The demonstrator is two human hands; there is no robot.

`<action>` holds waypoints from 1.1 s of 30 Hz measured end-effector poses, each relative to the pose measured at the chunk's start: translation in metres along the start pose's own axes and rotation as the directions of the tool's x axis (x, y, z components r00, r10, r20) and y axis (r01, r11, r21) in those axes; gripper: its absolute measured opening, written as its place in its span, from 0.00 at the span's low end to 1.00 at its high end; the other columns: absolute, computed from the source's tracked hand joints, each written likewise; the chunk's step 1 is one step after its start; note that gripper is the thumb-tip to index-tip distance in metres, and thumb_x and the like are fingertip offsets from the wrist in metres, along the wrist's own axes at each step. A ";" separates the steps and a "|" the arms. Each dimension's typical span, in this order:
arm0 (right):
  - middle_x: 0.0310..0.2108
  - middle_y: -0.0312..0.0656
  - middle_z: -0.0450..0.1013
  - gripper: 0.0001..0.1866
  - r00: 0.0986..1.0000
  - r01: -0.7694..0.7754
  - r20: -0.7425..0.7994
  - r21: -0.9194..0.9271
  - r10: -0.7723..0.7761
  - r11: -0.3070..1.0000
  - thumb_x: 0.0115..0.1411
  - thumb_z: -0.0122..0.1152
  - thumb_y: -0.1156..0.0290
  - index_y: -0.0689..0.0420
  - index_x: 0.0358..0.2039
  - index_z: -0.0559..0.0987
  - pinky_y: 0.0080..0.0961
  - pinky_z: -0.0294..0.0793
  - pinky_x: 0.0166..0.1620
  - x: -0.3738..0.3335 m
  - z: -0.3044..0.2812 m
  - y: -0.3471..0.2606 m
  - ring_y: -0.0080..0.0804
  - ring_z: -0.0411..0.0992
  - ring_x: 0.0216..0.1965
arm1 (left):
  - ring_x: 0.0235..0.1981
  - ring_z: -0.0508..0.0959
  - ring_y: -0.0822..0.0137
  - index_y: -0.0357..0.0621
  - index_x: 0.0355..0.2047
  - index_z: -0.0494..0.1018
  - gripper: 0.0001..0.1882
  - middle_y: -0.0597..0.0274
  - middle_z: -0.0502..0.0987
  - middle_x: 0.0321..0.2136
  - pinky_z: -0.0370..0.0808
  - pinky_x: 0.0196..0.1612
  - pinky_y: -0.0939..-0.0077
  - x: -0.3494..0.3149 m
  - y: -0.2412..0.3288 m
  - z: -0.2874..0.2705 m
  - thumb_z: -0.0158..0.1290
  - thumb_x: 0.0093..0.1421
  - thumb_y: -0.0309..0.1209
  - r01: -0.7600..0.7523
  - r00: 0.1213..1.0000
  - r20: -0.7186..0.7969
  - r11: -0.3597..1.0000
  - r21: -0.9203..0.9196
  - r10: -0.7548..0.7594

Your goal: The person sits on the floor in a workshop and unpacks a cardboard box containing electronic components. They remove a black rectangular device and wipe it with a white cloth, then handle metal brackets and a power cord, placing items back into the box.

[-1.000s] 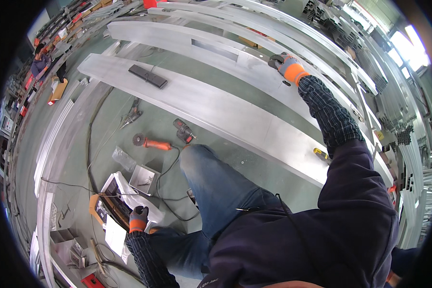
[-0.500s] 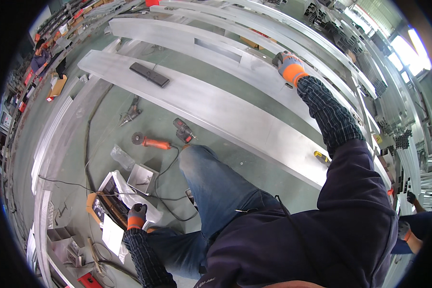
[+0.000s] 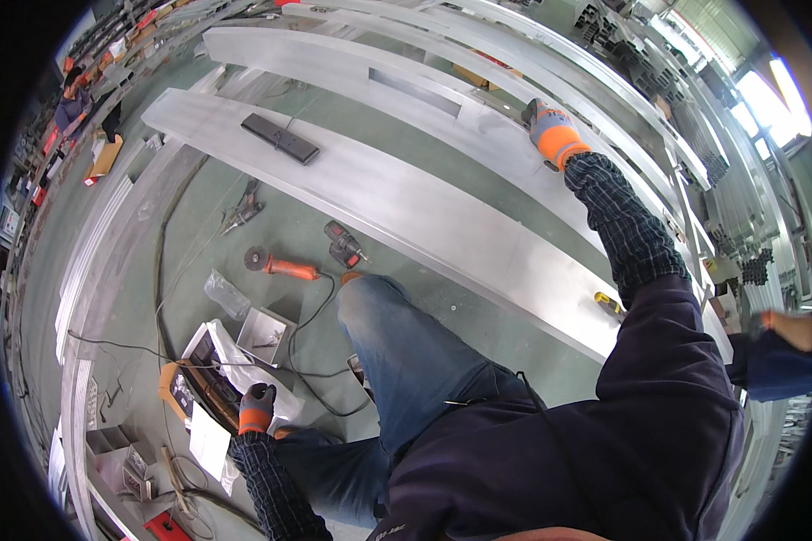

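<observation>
My right hand (image 3: 550, 129), in a grey and orange glove, is stretched out over a long silvery metal beam (image 3: 492, 135). Its fingers are bent and pressed together against the metal, and whatever they may hold is hidden. Down by my bent leg, my left hand (image 3: 257, 408) is closed, beside an open cardboard box (image 3: 173, 388) with white wrapping (image 3: 284, 397). What is inside that fist, if anything, does not show. Across the nearer beam (image 3: 406, 203) lies a dark rectangular bar (image 3: 280, 138). A yellow and black tool (image 3: 608, 305) rests near that beam's right end.
On the floor are an orange angle grinder (image 3: 281, 264), a cordless drill (image 3: 343, 243), another power tool (image 3: 244, 209) and a metal box (image 3: 266, 335). Cables (image 3: 320, 311) run among them. A co-worker's sleeve (image 3: 780, 365) is at the right; another person (image 3: 72, 108) is far left.
My right hand has shifted slightly to the right along the beam. The co-worker's arm at the right has swung upward, closer to the beams. My left hand stays put.
</observation>
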State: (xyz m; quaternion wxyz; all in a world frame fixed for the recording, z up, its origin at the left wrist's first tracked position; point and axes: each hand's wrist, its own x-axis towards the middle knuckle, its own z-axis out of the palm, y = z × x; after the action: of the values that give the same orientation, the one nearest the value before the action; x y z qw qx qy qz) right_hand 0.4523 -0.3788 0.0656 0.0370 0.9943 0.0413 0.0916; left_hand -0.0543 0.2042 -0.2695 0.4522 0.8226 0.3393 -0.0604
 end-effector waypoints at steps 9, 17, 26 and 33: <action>0.47 0.53 0.76 0.15 0.991 0.061 -0.118 -0.051 -0.067 0.997 0.64 0.49 0.65 0.58 0.47 0.75 0.41 0.72 0.54 -0.008 0.009 0.001 0.49 0.74 0.51 | 0.23 0.74 0.72 0.36 0.40 0.79 0.14 0.64 0.79 0.24 0.72 0.28 0.74 0.005 0.007 0.005 0.61 0.60 0.35 0.067 0.997 0.044 0.997 0.026 -0.068; 0.43 0.51 0.77 0.12 0.975 0.126 -0.172 -0.088 -0.139 0.988 0.63 0.51 0.66 0.56 0.43 0.76 0.40 0.72 0.51 -0.012 0.007 0.003 0.47 0.75 0.48 | 0.42 0.82 0.59 0.35 0.50 0.75 0.20 0.49 0.82 0.42 0.76 0.47 0.69 0.019 0.160 -0.001 0.60 0.60 0.34 -0.332 0.921 -0.198 0.942 0.057 0.337; 0.42 0.49 0.77 0.12 0.972 0.160 -0.176 0.017 -0.155 0.987 0.59 0.56 0.67 0.56 0.43 0.76 0.38 0.72 0.51 -0.001 0.013 -0.001 0.45 0.75 0.47 | 0.60 0.70 0.53 0.53 0.62 0.65 0.38 0.56 0.73 0.57 0.62 0.65 0.60 0.046 0.653 0.161 0.62 0.54 0.51 -0.934 0.133 0.265 0.031 0.357 0.955; 0.42 0.48 0.76 0.16 0.976 0.173 -0.132 0.004 -0.171 0.985 0.55 0.60 0.66 0.57 0.43 0.74 0.37 0.71 0.52 -0.001 0.012 0.016 0.47 0.74 0.47 | 0.44 0.80 0.52 0.44 0.47 0.77 0.29 0.52 0.82 0.42 0.75 0.51 0.65 0.067 0.757 0.250 0.66 0.50 0.48 -0.988 0.149 0.790 0.061 0.141 0.595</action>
State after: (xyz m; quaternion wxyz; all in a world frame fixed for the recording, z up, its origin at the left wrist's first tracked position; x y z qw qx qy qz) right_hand 0.4543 -0.3954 0.0548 0.0341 0.9790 0.1304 0.1530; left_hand 0.5128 -0.2314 0.0896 0.1466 0.8942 -0.4042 -0.1243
